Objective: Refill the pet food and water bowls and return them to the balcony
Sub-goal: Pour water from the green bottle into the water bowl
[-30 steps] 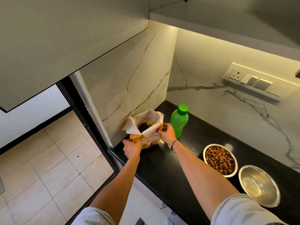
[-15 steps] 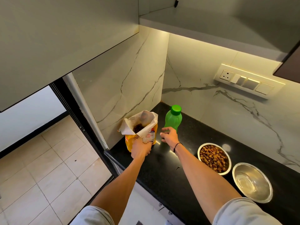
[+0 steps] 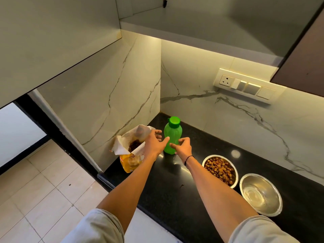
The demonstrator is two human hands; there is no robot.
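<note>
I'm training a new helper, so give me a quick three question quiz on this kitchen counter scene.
1. True or false: the bottle is capped.
2. Which bowl holds kibble: A, the one nearer the bottle, or B, the one farther from it?
3. What does the left hand hold?

Key: 1 true. 2 A. 3 nothing; like the right hand, it is open near the bottle, in front of the open food bag.

The yellow food bag's (image 3: 130, 162) print is unreadable.
</note>
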